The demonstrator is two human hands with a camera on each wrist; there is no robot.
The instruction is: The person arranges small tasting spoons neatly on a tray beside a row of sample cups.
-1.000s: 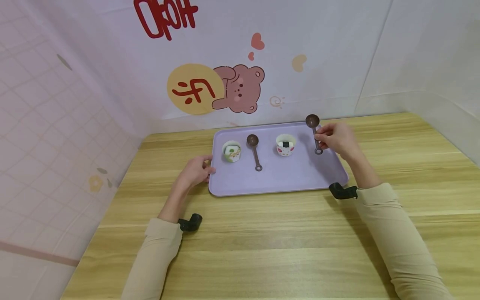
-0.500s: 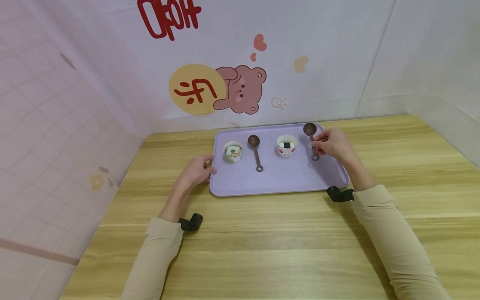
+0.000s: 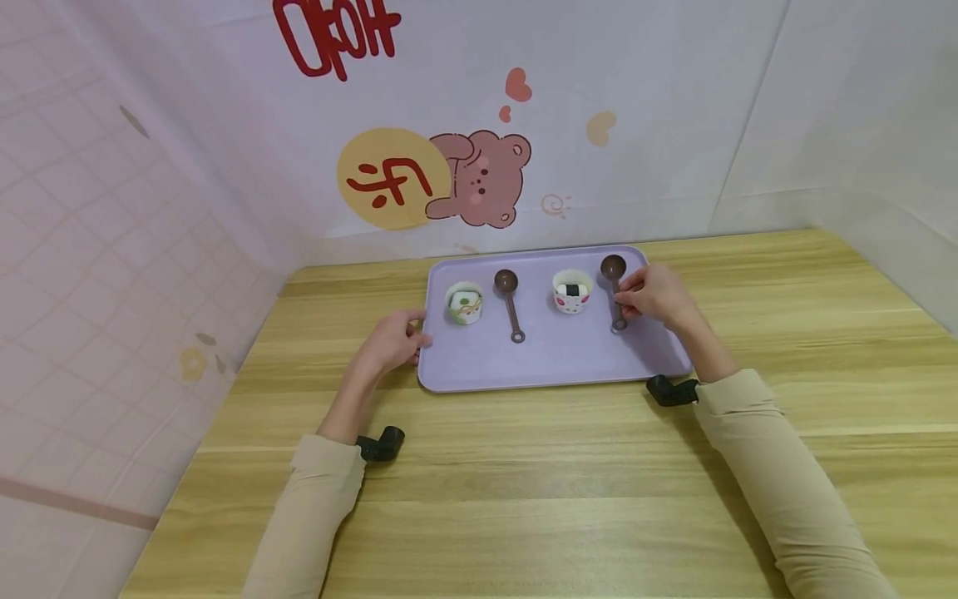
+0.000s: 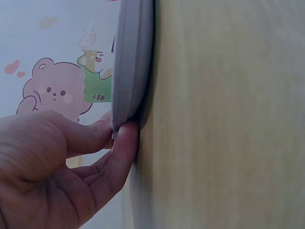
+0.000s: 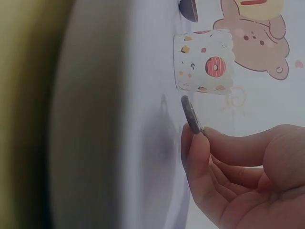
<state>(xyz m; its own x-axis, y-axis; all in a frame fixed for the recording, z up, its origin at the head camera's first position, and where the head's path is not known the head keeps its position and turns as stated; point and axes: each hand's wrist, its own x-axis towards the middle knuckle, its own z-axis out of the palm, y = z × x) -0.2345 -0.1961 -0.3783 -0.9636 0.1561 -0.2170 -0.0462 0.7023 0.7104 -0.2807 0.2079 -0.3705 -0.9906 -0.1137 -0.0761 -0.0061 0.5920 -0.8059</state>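
My left hand (image 3: 391, 339) grips the left edge of a lilac tray (image 3: 550, 359); in the left wrist view the thumb is over the rim (image 4: 131, 67) and fingers are under it. My right hand (image 3: 660, 298) pinches the handle of a brown measuring spoon (image 3: 614, 267), bowl toward the wall, over the tray's right part. The right wrist view shows the handle's ring end (image 5: 189, 114) between thumb and fingers, with a shadow on the tray below. Left of it stands a patterned paper cup (image 3: 571, 304) holding a white piece with a black band.
A second brown measuring spoon (image 3: 506, 283) lies on the tray, left of the middle. Beside it, nearer my left hand, stands a green-and-white paper cup (image 3: 466, 313) with a white piece inside. The wooden table (image 3: 509, 482) meets a printed white wall cloth (image 3: 644, 183) behind the tray.
My right hand has brought the measuring spoon left, toward me and lower over the tray. The left hand keeps its grip on the tray's edge.
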